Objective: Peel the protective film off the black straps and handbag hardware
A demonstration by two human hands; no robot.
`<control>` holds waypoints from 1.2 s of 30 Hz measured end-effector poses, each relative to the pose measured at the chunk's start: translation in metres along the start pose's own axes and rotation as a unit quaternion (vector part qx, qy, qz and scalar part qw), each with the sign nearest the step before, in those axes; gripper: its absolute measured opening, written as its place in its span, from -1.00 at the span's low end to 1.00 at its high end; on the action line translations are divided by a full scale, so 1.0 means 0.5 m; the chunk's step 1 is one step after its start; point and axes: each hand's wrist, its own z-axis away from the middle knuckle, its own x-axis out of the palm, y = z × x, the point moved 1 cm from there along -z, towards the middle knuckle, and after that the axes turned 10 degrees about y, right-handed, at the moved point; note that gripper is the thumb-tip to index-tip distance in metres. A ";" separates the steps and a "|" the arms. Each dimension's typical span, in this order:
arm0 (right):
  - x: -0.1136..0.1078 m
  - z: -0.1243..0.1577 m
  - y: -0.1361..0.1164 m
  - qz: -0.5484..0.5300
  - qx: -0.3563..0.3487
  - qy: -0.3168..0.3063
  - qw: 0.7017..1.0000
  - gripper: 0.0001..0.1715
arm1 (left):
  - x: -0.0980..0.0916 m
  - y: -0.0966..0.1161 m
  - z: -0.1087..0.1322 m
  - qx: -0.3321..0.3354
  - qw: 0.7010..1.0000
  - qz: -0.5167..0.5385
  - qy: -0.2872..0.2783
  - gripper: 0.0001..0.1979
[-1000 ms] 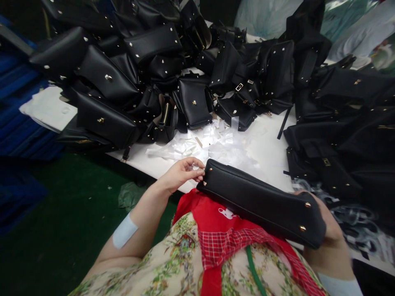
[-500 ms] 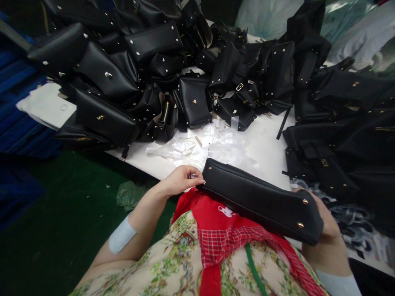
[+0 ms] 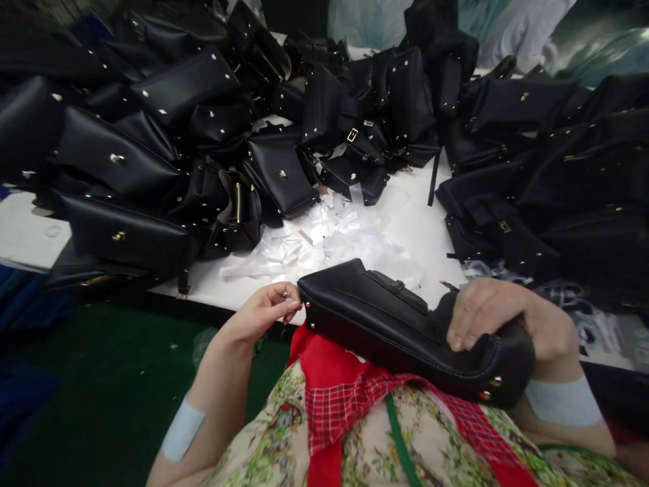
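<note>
A black leather bag [image 3: 385,325] with gold studs lies across my lap, on a red apron. My right hand [image 3: 499,318] grips its right end, fingers curled over the top edge. My left hand [image 3: 263,312] is at the bag's left end with its fingertips pinched together on something small that I cannot make out. A white table [image 3: 410,223] stands in front of me, and scraps of clear film [image 3: 324,240] lie on it just beyond the bag.
Heaps of black bags [image 3: 152,142] cover the table's left and back, and more black bags [image 3: 558,176] are piled at the right. A dark green floor [image 3: 101,379] lies to the left below the table edge.
The bag has rolled on my lap so its side faces up. My right hand has come over the top of its right end. My left hand has stayed pinched at the left end.
</note>
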 end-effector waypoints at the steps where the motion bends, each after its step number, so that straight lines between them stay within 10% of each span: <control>1: -0.002 -0.007 -0.002 -0.024 -0.006 -0.050 0.998 -0.60 | -0.001 -0.001 0.004 -0.003 1.000 -0.016 0.005 -0.74; 19: -0.011 0.003 0.019 0.014 0.074 -0.047 0.996 -0.63 | 0.026 0.003 0.056 0.028 0.988 -0.020 0.151 -0.75; 28: 0.021 -0.008 -0.057 0.051 0.018 -0.028 0.998 -0.66 | 0.014 -0.004 0.024 0.018 0.982 0.020 0.187 -0.68; 32: 0.032 0.019 -0.046 0.085 0.058 0.156 0.982 -0.63 | 0.005 -0.008 0.004 0.020 0.969 0.026 0.243 -0.68; 36: 0.001 0.042 0.003 0.017 0.069 0.503 0.861 -0.58 | 0.011 -0.001 -0.010 -0.001 0.966 0.057 0.252 -0.66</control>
